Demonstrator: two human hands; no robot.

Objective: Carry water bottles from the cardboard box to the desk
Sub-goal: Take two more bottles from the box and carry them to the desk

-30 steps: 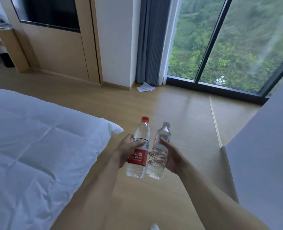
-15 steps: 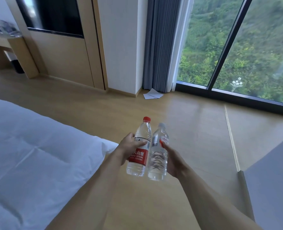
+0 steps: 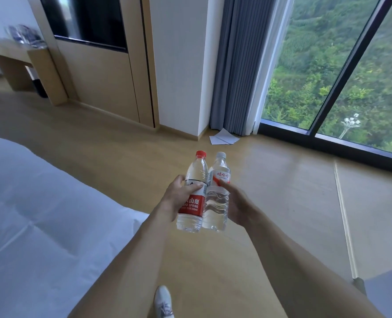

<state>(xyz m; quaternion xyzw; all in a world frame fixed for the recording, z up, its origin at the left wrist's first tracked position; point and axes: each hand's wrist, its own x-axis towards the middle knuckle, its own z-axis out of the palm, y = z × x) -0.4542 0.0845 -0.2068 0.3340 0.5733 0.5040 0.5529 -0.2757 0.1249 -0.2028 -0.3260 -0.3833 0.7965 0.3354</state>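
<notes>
Left hand: we see the left hand (image 3: 179, 196) wrapped round the clear plastic bottle with the red cap and red label (image 3: 191, 196), thumb across the label's top edge.
Right hand: the right hand (image 3: 237, 206) cups the clear plastic bottle with the white cap and white label (image 3: 217, 198), thumb pressed on the label.
Bottles: both upright, touching side by side, carried over the light wooden floor (image 3: 282, 191).
Bed: the white quilted bed (image 3: 41, 214) lies left of the bottles.
Desk: we spot the light wooden desk (image 3: 18, 56) far beyond the bed, top left.
Shoe: a white shoe (image 3: 163, 301) below the bottles.
Papers: white sheets (image 3: 223, 137) beyond the bottles, by the grey curtain (image 3: 234, 65).
</notes>
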